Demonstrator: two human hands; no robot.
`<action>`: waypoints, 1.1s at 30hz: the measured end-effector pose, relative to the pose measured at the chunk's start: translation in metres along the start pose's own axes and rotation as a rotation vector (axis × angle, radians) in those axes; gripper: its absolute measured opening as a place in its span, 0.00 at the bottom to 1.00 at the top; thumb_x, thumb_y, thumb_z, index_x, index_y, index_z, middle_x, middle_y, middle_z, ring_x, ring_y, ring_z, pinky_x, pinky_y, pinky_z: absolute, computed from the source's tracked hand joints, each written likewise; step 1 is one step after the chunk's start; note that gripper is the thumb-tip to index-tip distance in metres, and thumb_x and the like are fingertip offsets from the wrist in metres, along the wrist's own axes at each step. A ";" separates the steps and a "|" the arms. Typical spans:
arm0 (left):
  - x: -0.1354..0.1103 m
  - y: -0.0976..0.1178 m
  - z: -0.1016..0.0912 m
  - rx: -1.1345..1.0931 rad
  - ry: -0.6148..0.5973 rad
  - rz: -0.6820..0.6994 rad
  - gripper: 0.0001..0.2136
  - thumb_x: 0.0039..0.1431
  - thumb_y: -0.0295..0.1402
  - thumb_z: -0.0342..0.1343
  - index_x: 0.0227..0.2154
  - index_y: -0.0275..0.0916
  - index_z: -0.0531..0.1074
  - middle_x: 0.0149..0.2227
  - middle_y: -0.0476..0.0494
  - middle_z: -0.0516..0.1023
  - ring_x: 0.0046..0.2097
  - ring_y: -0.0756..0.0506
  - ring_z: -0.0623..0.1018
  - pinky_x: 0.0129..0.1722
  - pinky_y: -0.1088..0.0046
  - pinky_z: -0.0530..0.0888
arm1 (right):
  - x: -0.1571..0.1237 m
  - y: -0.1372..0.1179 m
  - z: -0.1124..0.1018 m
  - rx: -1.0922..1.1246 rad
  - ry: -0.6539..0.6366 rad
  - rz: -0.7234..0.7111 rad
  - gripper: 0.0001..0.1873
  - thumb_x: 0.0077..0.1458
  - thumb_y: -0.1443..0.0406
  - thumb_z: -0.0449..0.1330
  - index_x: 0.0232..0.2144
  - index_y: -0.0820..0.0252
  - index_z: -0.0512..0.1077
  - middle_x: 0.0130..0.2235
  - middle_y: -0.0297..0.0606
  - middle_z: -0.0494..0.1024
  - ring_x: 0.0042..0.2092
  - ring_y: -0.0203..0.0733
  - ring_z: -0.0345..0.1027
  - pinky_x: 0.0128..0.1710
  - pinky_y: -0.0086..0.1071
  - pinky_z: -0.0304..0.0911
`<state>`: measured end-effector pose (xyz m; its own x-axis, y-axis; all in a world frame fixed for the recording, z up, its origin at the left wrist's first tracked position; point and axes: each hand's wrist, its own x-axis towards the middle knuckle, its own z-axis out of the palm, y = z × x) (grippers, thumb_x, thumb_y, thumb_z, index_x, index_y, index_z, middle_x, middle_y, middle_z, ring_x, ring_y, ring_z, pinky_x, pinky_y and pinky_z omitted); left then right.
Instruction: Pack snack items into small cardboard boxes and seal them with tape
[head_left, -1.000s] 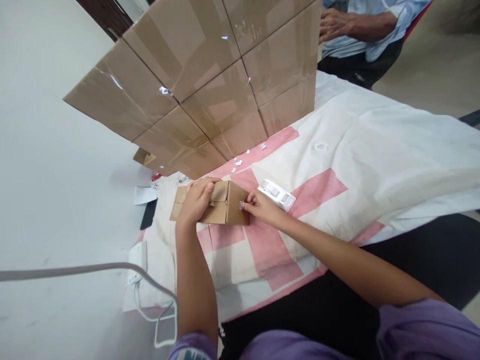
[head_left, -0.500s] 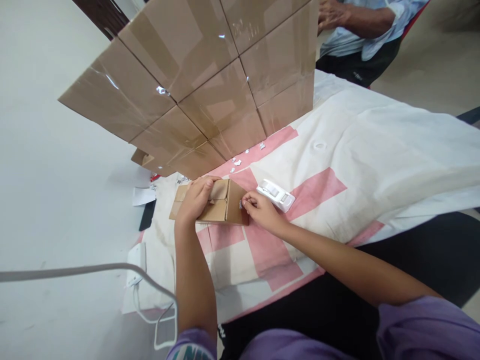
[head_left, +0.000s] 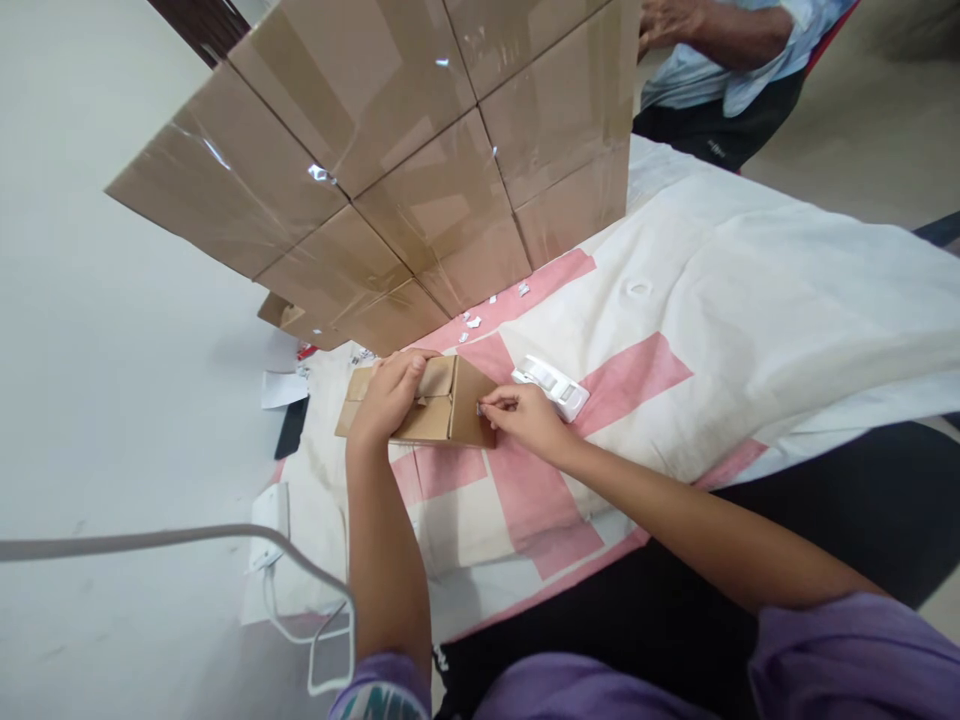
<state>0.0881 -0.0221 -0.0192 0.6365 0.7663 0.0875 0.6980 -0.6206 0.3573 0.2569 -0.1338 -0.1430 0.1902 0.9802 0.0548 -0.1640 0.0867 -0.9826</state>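
Note:
A small brown cardboard box [head_left: 471, 400] lies on the cloth-covered table in front of me. Across its top, over the flaps, my left hand [head_left: 394, 390] is wrapped and holds it in place. My right hand [head_left: 517, 415] is at the box's right end face, thumb and forefinger pinched on a small whitish piece [head_left: 480, 408] that touches the cardboard. Its exact kind is too small to tell. Just beyond my right hand lies a white plastic device [head_left: 555, 385] with a small window, partly hidden by the hand.
Large taped cartons [head_left: 442, 200] stand stacked behind the box. Small white scraps [head_left: 472, 322] lie at their foot. A white ring [head_left: 638, 288] rests on the cloth [head_left: 712, 330]. On the left are a dark phone-like slab [head_left: 292, 428] and a white cable [head_left: 187, 537]. Another person's arm [head_left: 739, 40] shows top right.
My view has shifted slightly. My right hand keeps its pinch at the box's end face, its fingers moved only a little. The left hand stays on the box.

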 end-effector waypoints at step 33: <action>-0.002 -0.005 0.001 0.000 0.015 -0.004 0.28 0.71 0.50 0.34 0.47 0.42 0.77 0.52 0.41 0.81 0.53 0.39 0.75 0.62 0.58 0.64 | -0.005 -0.002 0.007 0.115 0.239 0.041 0.07 0.51 0.62 0.57 0.31 0.59 0.72 0.24 0.28 0.68 0.28 0.37 0.62 0.32 0.32 0.57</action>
<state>0.0832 -0.0205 -0.0219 0.6288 0.7711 0.1001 0.7003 -0.6176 0.3579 0.2495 -0.1375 -0.1398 0.4023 0.9145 -0.0419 -0.2822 0.0804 -0.9560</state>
